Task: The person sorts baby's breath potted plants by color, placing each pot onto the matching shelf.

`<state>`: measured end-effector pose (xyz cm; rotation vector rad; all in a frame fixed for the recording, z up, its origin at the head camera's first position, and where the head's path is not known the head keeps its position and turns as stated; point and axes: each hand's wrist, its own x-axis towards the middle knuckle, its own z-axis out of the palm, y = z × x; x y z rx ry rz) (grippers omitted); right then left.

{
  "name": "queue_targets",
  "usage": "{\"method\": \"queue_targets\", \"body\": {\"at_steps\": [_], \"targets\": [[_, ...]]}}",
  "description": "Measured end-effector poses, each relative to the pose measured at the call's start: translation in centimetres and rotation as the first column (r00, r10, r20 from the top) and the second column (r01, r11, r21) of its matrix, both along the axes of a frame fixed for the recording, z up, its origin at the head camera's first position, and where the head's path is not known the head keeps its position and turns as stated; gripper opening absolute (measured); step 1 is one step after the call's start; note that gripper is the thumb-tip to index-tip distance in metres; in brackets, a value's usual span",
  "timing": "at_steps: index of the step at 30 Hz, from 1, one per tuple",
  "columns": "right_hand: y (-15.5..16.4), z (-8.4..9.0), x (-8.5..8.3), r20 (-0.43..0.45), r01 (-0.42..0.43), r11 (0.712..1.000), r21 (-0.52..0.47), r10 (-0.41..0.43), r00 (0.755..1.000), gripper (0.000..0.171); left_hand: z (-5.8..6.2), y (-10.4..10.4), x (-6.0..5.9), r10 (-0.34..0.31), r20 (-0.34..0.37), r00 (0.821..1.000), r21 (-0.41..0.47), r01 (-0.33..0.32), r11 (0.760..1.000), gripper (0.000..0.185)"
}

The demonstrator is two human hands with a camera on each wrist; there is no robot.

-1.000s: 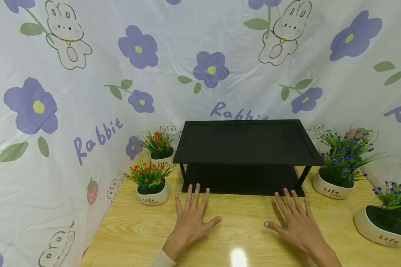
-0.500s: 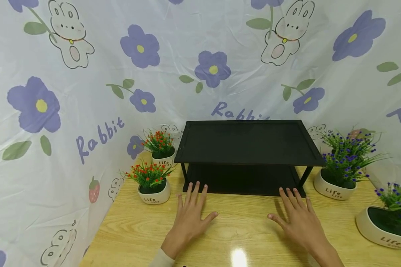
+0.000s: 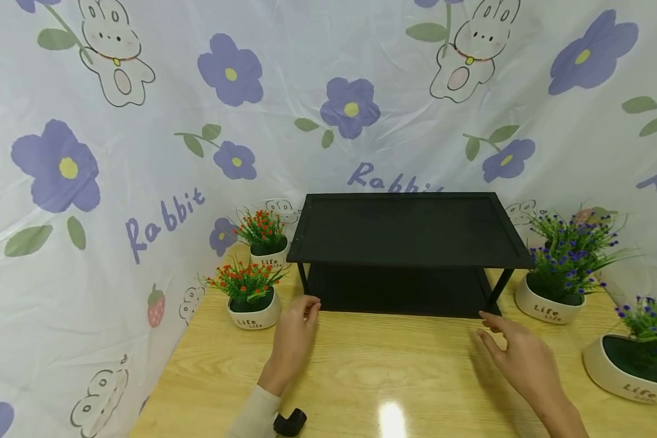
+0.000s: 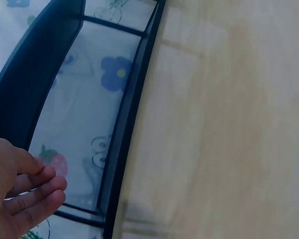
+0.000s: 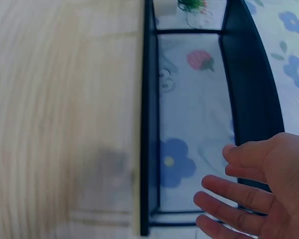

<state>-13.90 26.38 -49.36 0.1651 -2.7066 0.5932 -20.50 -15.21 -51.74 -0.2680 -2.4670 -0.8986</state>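
Observation:
A black two-tier shelf rack stands on the wooden table, its lower shelf bare. My left hand is at the rack's front left corner, fingers loosely bent. In the left wrist view, nothing shows between the left hand's fingers. On the other side, my right hand is near the front right corner, thumb and index finger apart. The right wrist view shows the right hand with fingers spread and holding nothing. Whether either hand touches the rack is unclear.
Two white pots with red flowers stand left of the rack. White pots with purple flowers stand to its right, one nearer the front. A black curved piece shows beside the left sleeve. A printed cloth hangs behind.
Both hands lay flat with spread fingers before. Now they have lifted and turned, the left with bent fingers moving slightly left, the right moving to the right.

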Motion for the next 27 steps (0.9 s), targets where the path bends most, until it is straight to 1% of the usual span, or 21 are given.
{"method": "queue_targets", "body": {"at_steps": [3,6,8,10,13,15,18,21,24,26,27], "targets": [[1.5,0.7,0.3,-0.002,0.026,0.999,-0.023,-0.026,1.000,0.036,0.2,-0.5,-1.0,0.015,-0.028,0.999,0.038,-0.014,0.999,0.009],[3.1,1.5,0.6,0.026,0.035,0.998,-0.053,-0.034,0.999,0.033,0.3,-0.9,-1.8,0.046,-0.019,0.999,0.077,-0.045,0.996,0.015],[4.3,2.1,0.9,0.036,0.055,0.997,-0.056,-0.053,0.998,0.032,0.4,-1.1,-2.3,0.077,0.009,0.997,0.110,-0.077,0.991,0.021],[5.3,2.6,1.3,0.033,0.097,0.994,-0.043,-0.096,0.995,0.031,0.6,-1.3,-2.7,0.105,0.056,0.993,0.132,-0.112,0.985,0.028],[6.7,3.1,2.2,0.015,0.187,0.982,-0.012,-0.187,0.982,0.028,0.8,-1.4,-3.3,0.131,0.124,0.984,0.149,-0.149,0.978,0.041],[7.6,3.3,2.8,0.019,0.232,0.973,-0.003,-0.232,0.973,0.028,0.8,-1.5,-3.8,0.135,0.158,0.978,0.158,-0.160,0.974,0.048],[9.0,2.9,3.6,0.032,0.278,0.960,-0.036,-0.277,0.960,0.028,0.9,-1.4,-4.7,0.101,0.188,0.977,0.207,-0.140,0.968,0.052],[10.3,2.2,4.4,0.020,0.301,0.945,-0.130,-0.301,0.953,0.026,0.9,-1.3,-5.6,0.037,0.196,0.980,0.281,-0.092,0.955,0.048],[11.7,1.2,4.9,-0.013,0.291,0.919,-0.267,-0.306,0.952,0.023,0.8,-1.2,-6.5,-0.023,0.180,0.983,0.348,-0.042,0.937,0.044],[12.6,0.6,5.2,-0.038,0.275,0.904,-0.327,-0.304,0.952,0.021,0.8,-1.2,-7.0,-0.042,0.176,0.983,0.379,-0.029,0.925,0.044],[13.3,0.0,5.3,-0.058,0.266,0.900,-0.346,-0.303,0.951,0.016,0.7,-1.2,-7.3,-0.046,0.174,0.984,0.392,-0.027,0.919,0.044]]}}
